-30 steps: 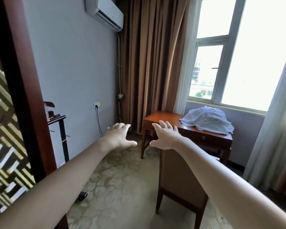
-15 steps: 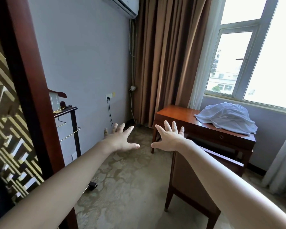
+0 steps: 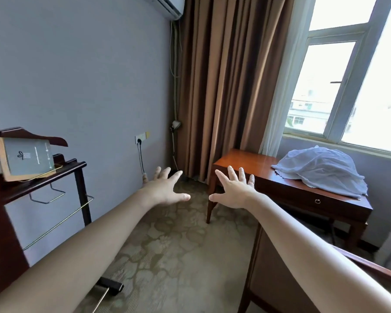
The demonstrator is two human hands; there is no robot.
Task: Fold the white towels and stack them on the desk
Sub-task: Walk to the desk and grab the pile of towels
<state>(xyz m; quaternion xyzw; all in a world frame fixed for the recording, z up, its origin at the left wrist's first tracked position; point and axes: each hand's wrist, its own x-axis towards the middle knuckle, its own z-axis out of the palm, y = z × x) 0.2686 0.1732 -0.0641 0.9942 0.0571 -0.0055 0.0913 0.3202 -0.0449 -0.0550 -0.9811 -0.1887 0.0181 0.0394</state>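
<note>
Skirt the chair (image 3: 278, 279) at 5 o'clock rather than leaning over it. Carry left grip (image 3: 165, 192) and right grip (image 3: 234, 193), both spread wide, palms down and empty, forward to the table (image 3: 242, 160) at 2 o'clock before reaching. Lift the heaped white towels (image 3: 321, 168) from its right end one at a time, pinching two corners, and clear flat wood for folding.

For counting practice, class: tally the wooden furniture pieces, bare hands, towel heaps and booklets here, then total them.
Wooden furniture (reddish-brown desk, brown chair, dark valet stand): 3
Bare hands (left hand, right hand): 2
Crumpled white towel heap: 1
Grey paper booklet: 1
Total: 7
</note>
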